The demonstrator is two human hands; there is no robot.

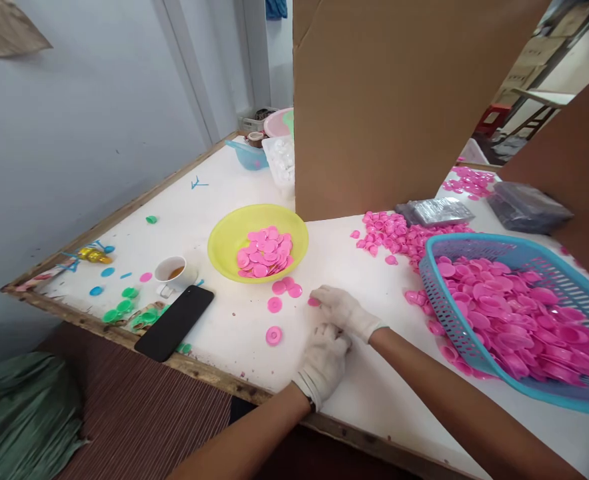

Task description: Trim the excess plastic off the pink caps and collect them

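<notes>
Both my hands wear white cloth gloves and rest on the white table [234, 180]. My right hand [343, 311] lies with its fingers curled, its fingertips touching a pink plastic cap [313, 301]. My left hand [324, 361] sits just below it with fingers bent inward; what it holds, if anything, is hidden. Loose pink caps lie to the left, one [273, 335] ring side up, another [275, 305] flat. A yellow bowl [230, 233] further back holds a heap of pink caps [265, 251].
A blue mesh basket [564, 267] full of pink caps tilts at the right, with more caps [394, 233] spilled behind it. A tall cardboard box [399, 100] stands at the back. A black phone [175, 323], a small cup [171, 270] and green and blue caps [124, 307] lie at left.
</notes>
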